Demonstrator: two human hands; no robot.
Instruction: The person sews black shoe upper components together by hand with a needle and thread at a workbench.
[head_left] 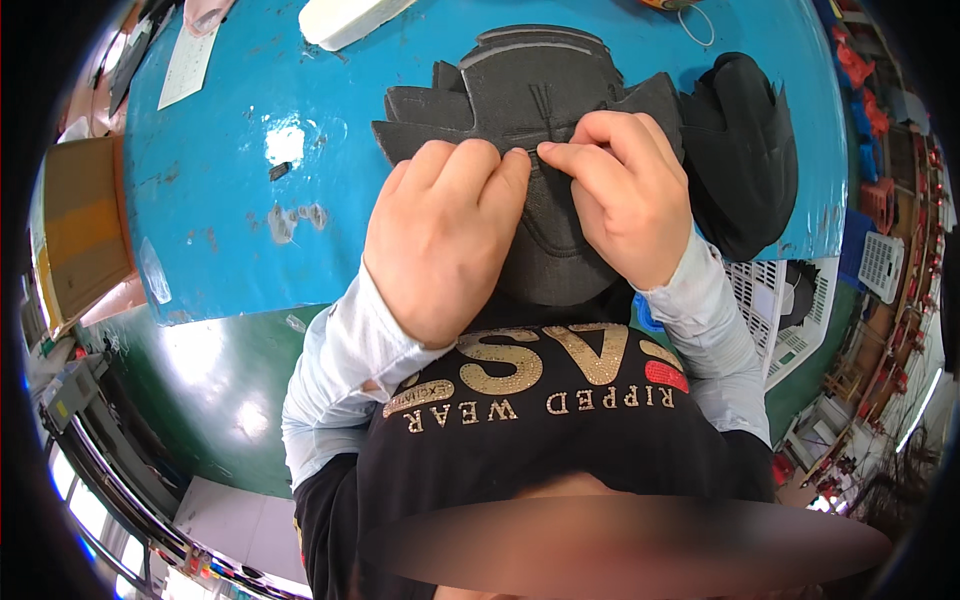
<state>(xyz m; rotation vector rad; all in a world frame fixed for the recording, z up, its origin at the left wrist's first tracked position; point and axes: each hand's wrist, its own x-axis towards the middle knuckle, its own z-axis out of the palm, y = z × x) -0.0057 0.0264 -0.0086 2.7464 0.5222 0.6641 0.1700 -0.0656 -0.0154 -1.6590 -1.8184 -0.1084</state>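
Closed narrow on a dark grey, foam-like piece (535, 85) with the right grip (635, 200), at the central crease, with thumb and index tip close together. Pressed just beside that spot with the left thumb; cannot tell how wide or narrow with the left grip (440, 240), given fingertips hidden under the hand. Spread beneath both hands at the near side of the blue worktop (225, 240), with pointed flaps out to left and right. Covered at the forearms by pale sleeves (335, 365). Bordered on the right by a black, soft-looking item (740, 165). Scattered leftward with a small dark scrap (280, 171), farther back with a white block-like object (350, 18). Flanked far left by a cardboard box (85, 205), lower right by a white slotted crate (800, 345).
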